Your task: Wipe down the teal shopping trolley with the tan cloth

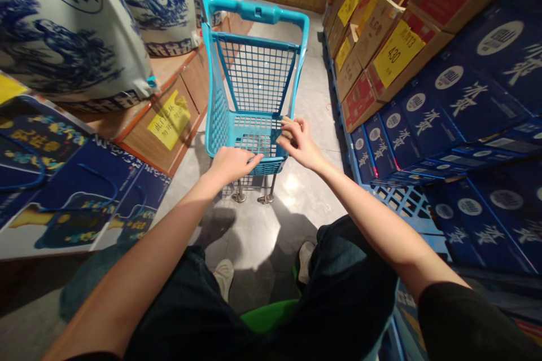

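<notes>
A light-blue plastic shopping cart (262, 82) with mesh walls stands on the floor in front of me, its handle at the far side. No goods show inside its basket. My left hand (232, 166) is on the near rim, back of the hand up, fingers bent over the edge and thumb pointing right. Over the near right corner of the basket is my right hand (300, 144), its fingers curled. Something small and beige (285, 122) shows at those fingers; its kind is unclear.
Large blue-and-white jars (156, 3) stand on a wooden platform (186, 96) at left, behind dark-blue gift bags (93, 197). Stacked blue cartons (427, 118) and brown boxes (381, 39) line the right side on blue pallets (398, 203). Beneath me is a green seat (271, 316).
</notes>
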Tool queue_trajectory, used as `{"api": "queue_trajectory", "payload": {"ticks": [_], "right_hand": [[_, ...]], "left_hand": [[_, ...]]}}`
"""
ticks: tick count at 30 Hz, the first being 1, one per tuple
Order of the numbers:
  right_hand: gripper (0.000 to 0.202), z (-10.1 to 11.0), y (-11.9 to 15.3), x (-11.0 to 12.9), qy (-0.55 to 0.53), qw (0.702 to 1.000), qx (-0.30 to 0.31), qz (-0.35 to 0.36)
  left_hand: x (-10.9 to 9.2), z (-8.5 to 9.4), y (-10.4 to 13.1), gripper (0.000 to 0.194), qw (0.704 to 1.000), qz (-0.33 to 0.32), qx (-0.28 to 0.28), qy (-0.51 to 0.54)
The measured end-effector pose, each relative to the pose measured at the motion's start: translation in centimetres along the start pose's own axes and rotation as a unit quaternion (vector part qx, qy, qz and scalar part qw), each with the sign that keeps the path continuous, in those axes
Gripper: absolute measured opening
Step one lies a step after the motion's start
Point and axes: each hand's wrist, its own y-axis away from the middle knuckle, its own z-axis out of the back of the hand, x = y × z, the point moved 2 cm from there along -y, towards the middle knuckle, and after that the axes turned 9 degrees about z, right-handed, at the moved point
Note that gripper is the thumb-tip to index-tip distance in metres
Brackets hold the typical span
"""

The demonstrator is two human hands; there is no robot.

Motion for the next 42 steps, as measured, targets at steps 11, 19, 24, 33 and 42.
{"api": "queue_trajectory", "payload": {"ticks": [11,19,24,33,42], "right_hand": [[0.019,1.3,0.2,0.7,-0.023,0.994,0.101,0.026],[0.017,2.0,-1.0,-0.4,-0.033,0.999,0.027,0.018],[0.012,2.2,-1.2,-1.3,-0.028,1.0,0.002,0.004],[0.031,4.1,-0.5,-0.3,-0.156,0.98,0.039,-0.116],[0.019,4.4,-0.7,0.6,-0.042,0.997,0.02,-0.069]], "left_hand": [[-0.1,0.0,0.4,0.073,1.0,-0.005,0.0,-0.008],[-0.5,-0.1,1.0,0.071,1.0,-0.021,0.004,0.007],[-0.8,0.0,1.4,0.065,0.999,-0.032,0.005,-0.007],[-0.8,0.0,1.6,0.062,0.999,-0.04,-0.001,-0.009],[-0.8,-0.4,1.5,0.064,0.999,-0.046,-0.001,-0.002]]}}
